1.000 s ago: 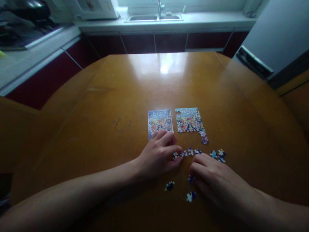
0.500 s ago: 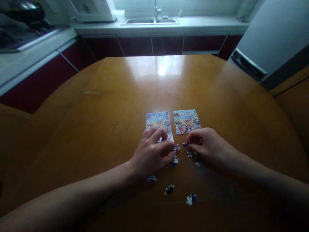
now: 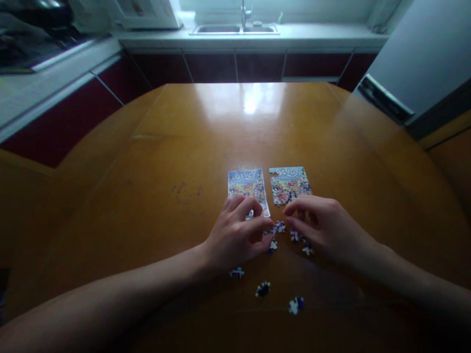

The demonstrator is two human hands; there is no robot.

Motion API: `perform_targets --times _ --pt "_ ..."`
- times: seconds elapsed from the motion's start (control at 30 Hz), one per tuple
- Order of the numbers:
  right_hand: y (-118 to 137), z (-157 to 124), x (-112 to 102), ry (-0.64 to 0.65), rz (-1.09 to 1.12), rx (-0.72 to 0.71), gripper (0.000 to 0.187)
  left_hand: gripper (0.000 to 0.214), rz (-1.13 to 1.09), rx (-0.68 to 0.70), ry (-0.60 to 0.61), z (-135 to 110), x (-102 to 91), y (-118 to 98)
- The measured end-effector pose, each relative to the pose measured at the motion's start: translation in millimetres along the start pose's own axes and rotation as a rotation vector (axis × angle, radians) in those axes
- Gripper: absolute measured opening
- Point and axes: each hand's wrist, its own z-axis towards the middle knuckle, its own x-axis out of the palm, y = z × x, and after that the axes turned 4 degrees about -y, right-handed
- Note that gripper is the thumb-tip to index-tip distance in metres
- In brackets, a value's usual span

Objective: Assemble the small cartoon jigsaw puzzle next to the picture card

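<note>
My left hand [image 3: 235, 238] lies on the wooden table [image 3: 165, 162], fingers curled, thumb and forefinger pinching a small blue-and-white puzzle piece [image 3: 279, 226]. My right hand [image 3: 326, 226] faces it from the right, its fingertips closed on the same small cluster. Just beyond the hands lie a printed picture card [image 3: 247, 184] and, to its right, the partly assembled puzzle [image 3: 290, 182]. My right hand hides the puzzle's lower right corner.
Loose pieces are scattered near the hands: one [image 3: 273, 244] beside my left thumb, one [image 3: 307, 250] under my right hand, and others nearer me [image 3: 236, 272] [image 3: 263, 289] [image 3: 296, 305]. A kitchen counter with a sink [image 3: 235, 28] runs behind the table.
My right hand came up from the loose pieces near me to the gap below the puzzle. The two hands' fingertips have closed in on each other. Several loose pieces have shifted.
</note>
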Motion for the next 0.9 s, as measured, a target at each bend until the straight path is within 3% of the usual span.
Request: perform_targets --times 0.1,0.23,0.37,0.47,0.77,0.9 --pt "4 -3 3 0.050 0.201 0.057 0.006 0.011 -0.041 0.046 -0.042 1 1.8 -2" --pt "4 -4 8 0.086 0.459 0.242 0.008 0.019 -0.085 0.077 -0.072 2 4.6 -3" --pt "8 -4 9 0.018 0.691 0.391 0.023 0.023 -0.137 -0.018 -0.100 4 3.9 -5" --pt "13 -6 12 -0.029 0.778 0.413 0.027 0.034 -0.155 -0.030 -0.075 5 3.1 -7" --pt "11 -7 18 -0.034 0.728 0.339 0.021 0.007 -0.209 -0.020 -0.081 9 4.3 -11" --pt "6 -8 13 -0.102 0.491 0.169 0.010 0.014 -0.247 -0.030 -0.122 7 2.8 -11"
